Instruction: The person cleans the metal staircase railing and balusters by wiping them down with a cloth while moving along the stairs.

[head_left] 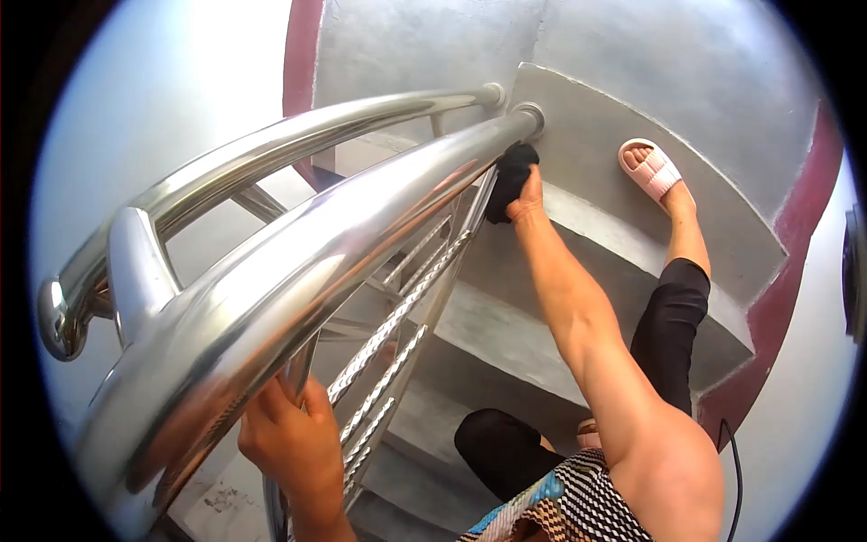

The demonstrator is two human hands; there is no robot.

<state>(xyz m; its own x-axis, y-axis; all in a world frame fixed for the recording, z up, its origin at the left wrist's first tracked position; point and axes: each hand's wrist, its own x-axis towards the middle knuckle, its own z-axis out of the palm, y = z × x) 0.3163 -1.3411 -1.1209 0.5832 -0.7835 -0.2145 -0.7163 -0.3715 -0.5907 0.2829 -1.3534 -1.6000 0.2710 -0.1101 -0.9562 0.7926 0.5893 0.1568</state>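
Observation:
My right hand [528, 191] grips a black cloth [508, 183], bunched up against the railing's upper bars just beneath the far end of the shiny metal handrail [361, 212]. At lower left, my left hand [293, 443] is closed around an upright metal post [301, 366] under the same handrail. Part of its fingers is hidden behind the post and rail. Between the two hands run several twisted metal bars [397, 307] of the railing.
Grey stairs [506, 316] climb toward a landing, edged by a dark red band [786, 298] along the wall. A second metal handrail [298, 135] curves alongside at left. My foot in a pink slipper [652, 170] rests on an upper step. A thin black cord [737, 461] hangs at lower right.

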